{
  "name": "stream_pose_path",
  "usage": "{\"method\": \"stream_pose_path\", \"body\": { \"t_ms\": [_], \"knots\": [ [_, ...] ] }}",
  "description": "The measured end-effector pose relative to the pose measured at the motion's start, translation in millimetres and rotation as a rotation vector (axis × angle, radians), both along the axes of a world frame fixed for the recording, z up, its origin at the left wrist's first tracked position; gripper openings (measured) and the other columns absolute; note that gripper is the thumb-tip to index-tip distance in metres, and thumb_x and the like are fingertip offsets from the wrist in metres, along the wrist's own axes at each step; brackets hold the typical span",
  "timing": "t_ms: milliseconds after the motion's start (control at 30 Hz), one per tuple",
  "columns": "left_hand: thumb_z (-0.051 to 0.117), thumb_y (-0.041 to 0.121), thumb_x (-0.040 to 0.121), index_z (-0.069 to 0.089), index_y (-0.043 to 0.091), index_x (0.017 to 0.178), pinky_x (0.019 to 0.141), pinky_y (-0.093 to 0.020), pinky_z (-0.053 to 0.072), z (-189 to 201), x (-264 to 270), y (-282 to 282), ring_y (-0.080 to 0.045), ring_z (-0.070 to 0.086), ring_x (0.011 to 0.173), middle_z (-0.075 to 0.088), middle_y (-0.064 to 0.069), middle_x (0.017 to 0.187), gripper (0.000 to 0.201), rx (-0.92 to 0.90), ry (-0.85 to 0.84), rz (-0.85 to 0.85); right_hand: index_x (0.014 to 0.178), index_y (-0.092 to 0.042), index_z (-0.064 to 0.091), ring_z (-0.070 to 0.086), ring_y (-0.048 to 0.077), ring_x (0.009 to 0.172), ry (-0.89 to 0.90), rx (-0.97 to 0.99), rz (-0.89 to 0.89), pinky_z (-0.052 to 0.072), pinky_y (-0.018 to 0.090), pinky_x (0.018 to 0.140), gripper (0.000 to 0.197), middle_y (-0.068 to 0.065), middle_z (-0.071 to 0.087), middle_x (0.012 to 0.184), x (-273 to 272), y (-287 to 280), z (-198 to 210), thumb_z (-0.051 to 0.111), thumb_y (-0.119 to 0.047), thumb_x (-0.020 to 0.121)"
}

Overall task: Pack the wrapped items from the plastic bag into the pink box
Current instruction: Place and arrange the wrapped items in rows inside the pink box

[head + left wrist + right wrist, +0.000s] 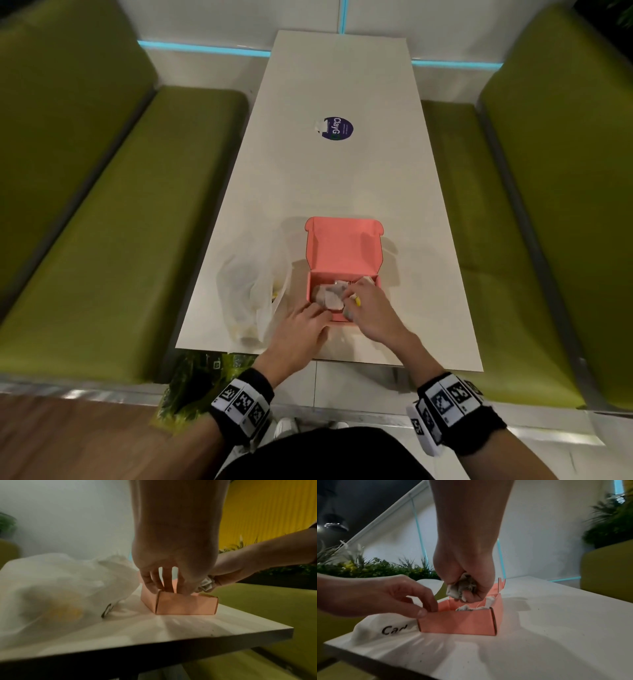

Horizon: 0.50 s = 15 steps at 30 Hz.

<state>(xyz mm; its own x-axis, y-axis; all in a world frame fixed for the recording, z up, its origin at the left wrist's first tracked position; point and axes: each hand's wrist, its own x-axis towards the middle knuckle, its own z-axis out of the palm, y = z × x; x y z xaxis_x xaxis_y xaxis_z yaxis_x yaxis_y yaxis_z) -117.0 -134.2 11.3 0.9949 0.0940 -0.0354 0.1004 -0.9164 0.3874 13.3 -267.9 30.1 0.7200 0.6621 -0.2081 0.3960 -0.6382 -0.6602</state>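
The pink box [320, 275] stands open near the table's front edge, its lid [344, 246] tilted back. Several paper-wrapped items [327, 294] lie inside it. My right hand [467, 595] grips a crumpled wrapped item [462, 586] just above the box's [458, 622] opening. My left hand [428, 609] pinches the box's front left wall, thumb outside and fingers inside. The white plastic bag [253, 284] lies just left of the box, slumped, with something yellowish showing through it [65, 611].
The long white table [335, 178] bears a round dark sticker [337, 128] farther back. Green padded benches [120, 222] run along both sides. The table's near edge [240, 632] is close to the box. Plants [376, 566] stand behind the left bench.
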Motion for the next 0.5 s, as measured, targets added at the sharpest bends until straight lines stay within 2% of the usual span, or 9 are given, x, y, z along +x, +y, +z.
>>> {"method": "stream_pose_path", "body": {
  "t_ms": [67, 133, 233, 300, 367, 400, 500],
  "knots": [
    [0.053, 0.017, 0.098, 0.064, 0.020, 0.119, 0.092, -0.038, 0.047, -5, -3, 0, -0.025, 0.057, 0.113, 0.062, -0.001, 0.118, 0.024, 0.013, -0.008, -0.013, 0.092, -0.011, 0.065, 0.057, 0.019, 0.098, -0.038, -0.138, 0.143, 0.047, 0.034, 0.079, 0.017, -0.002, 0.056, 0.103, -5, -2, -9, 0.054, -0.023, 0.097],
    [0.052, 0.015, 0.098, 0.064, 0.020, 0.120, 0.093, -0.038, 0.047, -8, -5, -2, -0.024, 0.056, 0.113, 0.061, -0.001, 0.120, 0.026, 0.025, -0.023, -0.015, 0.086, -0.012, 0.062, 0.058, 0.022, 0.090, -0.075, -0.224, 0.174, 0.051, 0.041, 0.078, 0.026, 0.001, 0.059, 0.098, -9, -6, -15, 0.054, -0.034, 0.097],
    [0.054, 0.010, 0.096, 0.063, 0.020, 0.120, 0.092, -0.037, 0.049, -12, -8, -8, -0.024, 0.055, 0.112, 0.060, -0.001, 0.120, 0.028, 0.038, -0.011, -0.036, 0.082, -0.014, 0.059, 0.061, 0.024, 0.079, -0.084, -0.254, 0.163, 0.051, 0.041, 0.067, 0.033, 0.003, 0.060, 0.090, -9, -8, -18, 0.049, -0.040, 0.099],
    [0.054, 0.008, 0.095, 0.061, 0.021, 0.120, 0.091, -0.035, 0.049, -13, -10, -10, -0.023, 0.054, 0.112, 0.059, 0.000, 0.120, 0.029, 0.048, 0.004, -0.045, 0.096, -0.018, 0.064, 0.063, 0.026, 0.088, -0.108, -0.251, 0.173, 0.048, 0.036, 0.065, 0.028, 0.004, 0.062, 0.097, -9, -5, -12, 0.043, -0.036, 0.102],
    [0.055, 0.008, 0.095, 0.061, 0.021, 0.119, 0.090, -0.035, 0.049, -13, -9, -11, -0.022, 0.054, 0.112, 0.059, 0.001, 0.121, 0.028, 0.046, 0.017, -0.035, 0.121, -0.026, 0.064, 0.060, 0.023, 0.103, -0.169, -0.217, 0.200, 0.049, 0.036, 0.072, 0.028, -0.001, 0.064, 0.113, -8, 1, -7, 0.042, -0.032, 0.103],
    [0.055, 0.008, 0.094, 0.061, 0.022, 0.119, 0.088, -0.035, 0.050, -12, -9, -12, -0.022, 0.054, 0.112, 0.059, 0.001, 0.121, 0.028, 0.045, 0.022, -0.029, 0.124, -0.026, 0.063, 0.058, 0.022, 0.105, -0.221, -0.219, 0.216, 0.049, 0.037, 0.076, 0.029, -0.003, 0.065, 0.116, -8, 5, -5, 0.043, -0.029, 0.103],
    [0.059, 0.006, 0.091, 0.062, 0.023, 0.117, 0.082, -0.035, 0.053, -13, -9, -12, -0.021, 0.057, 0.106, 0.061, 0.003, 0.116, 0.032, 0.047, 0.019, -0.016, 0.115, -0.023, 0.064, 0.063, 0.024, 0.098, -0.389, -0.237, 0.249, 0.050, 0.040, 0.082, 0.024, -0.001, 0.068, 0.109, -4, 21, -4, 0.049, -0.025, 0.097]
  ]
}}
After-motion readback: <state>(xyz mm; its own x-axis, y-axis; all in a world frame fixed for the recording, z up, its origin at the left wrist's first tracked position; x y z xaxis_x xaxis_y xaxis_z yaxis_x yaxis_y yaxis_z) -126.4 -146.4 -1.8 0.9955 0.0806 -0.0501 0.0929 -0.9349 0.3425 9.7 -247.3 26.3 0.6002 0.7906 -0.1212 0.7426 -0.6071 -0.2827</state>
